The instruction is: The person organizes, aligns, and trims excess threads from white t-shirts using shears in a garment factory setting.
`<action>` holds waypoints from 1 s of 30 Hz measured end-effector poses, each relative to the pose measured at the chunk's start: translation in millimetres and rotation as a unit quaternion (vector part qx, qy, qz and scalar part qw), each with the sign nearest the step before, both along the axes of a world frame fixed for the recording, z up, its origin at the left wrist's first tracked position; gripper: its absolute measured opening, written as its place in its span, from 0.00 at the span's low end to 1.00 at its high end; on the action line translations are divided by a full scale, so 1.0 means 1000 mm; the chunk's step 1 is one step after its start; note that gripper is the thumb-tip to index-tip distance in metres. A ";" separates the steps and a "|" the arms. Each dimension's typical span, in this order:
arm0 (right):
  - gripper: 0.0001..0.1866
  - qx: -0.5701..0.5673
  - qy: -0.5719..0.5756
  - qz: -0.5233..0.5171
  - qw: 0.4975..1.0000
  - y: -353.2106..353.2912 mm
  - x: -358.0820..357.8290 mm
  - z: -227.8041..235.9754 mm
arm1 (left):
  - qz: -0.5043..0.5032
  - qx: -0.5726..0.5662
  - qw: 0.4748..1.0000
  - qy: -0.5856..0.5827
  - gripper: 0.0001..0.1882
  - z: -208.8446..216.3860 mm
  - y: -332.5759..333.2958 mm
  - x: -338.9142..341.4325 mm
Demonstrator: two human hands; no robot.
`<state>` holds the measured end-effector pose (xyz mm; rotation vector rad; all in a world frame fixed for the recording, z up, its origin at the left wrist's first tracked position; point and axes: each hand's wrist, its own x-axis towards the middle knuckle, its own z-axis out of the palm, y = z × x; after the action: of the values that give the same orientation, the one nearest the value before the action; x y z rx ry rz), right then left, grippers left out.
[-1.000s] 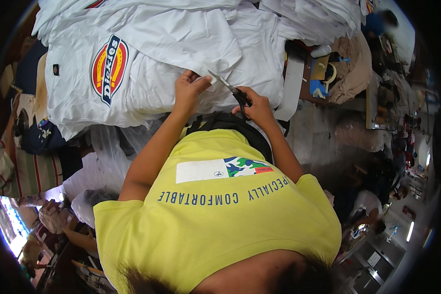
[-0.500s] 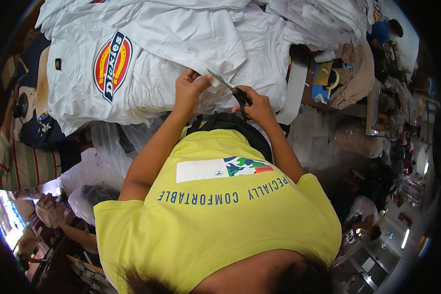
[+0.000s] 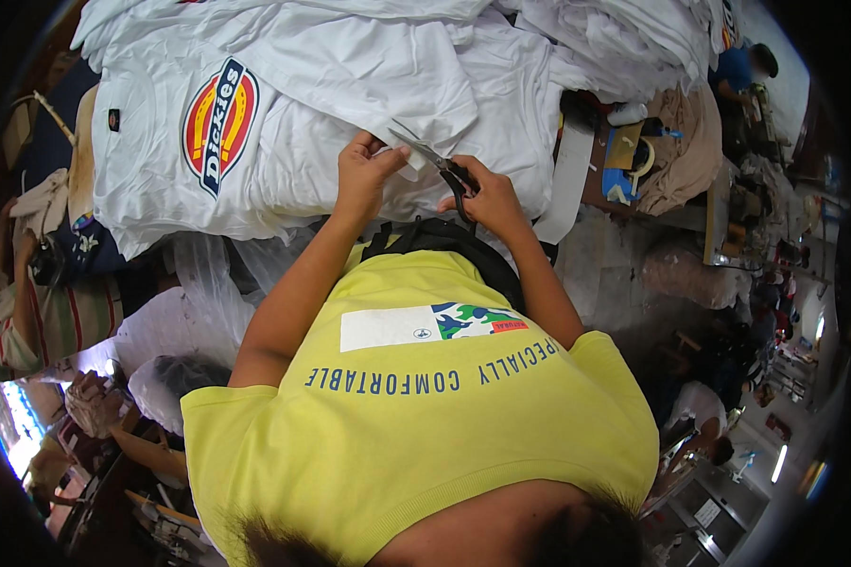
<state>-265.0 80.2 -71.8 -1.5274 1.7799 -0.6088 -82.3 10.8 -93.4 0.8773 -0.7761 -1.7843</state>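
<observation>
White T-shirts lie heaped on the table in front of me, the top one bearing a red, yellow and dark blue printed emblem. My left hand pinches a small folded edge of white cloth between thumb and fingers. In my right hand are black-handled scissors, with fingers through the loops. Their blades stand apart and point up and left, beside the pinched cloth and close to my left fingertips. Whether the blades touch the cloth I cannot tell.
Right of the shirts, a tape roll sits among blue and tan items beside a brown cloth. At the left a person in a striped shirt handles something at a dark surface. Clear plastic sheeting hangs below the table edge.
The scissors have opened wider and moved slightly up and left across the left fingertips. My left hand keeps its pinch. At the left, the other person's arms have shifted.
</observation>
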 end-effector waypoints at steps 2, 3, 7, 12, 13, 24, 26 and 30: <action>0.37 0.003 -0.014 -0.018 1.000 0.007 -0.006 -0.015 | 0.010 0.030 0.999 0.015 0.17 0.005 -0.003 0.000; 0.37 0.005 -0.022 -0.026 0.999 0.008 -0.005 -0.017 | 0.016 0.046 0.999 0.022 0.17 0.006 -0.004 0.001; 0.37 -0.044 -0.010 -0.015 0.999 0.008 0.000 -0.008 | 0.017 0.025 1.000 0.008 0.19 0.000 -0.008 0.004; 0.36 -0.056 0.002 0.003 0.998 -0.007 0.012 0.006 | 0.015 0.002 1.000 0.021 0.19 -0.002 -0.007 0.005; 0.36 -0.054 0.000 0.002 0.999 -0.008 0.012 0.006 | 0.014 0.000 1.000 0.021 0.19 -0.001 -0.007 0.005; 0.35 -0.093 -0.036 -0.020 0.995 0.003 0.005 -0.015 | 0.025 0.029 0.999 0.038 0.19 0.007 -0.019 0.008; 0.35 -0.079 -0.004 -0.009 0.997 -0.003 0.009 -0.004 | 0.019 0.001 0.999 0.028 0.20 -0.001 -0.021 0.010; 0.36 -0.053 0.019 -0.004 0.998 -0.017 0.020 0.013 | -0.003 -0.016 1.000 0.021 0.21 -0.001 -0.022 0.012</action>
<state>-245.5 63.6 -58.4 -1.6131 1.8075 -0.6914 -70.8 -11.2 -94.5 0.8157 -0.7780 -1.7852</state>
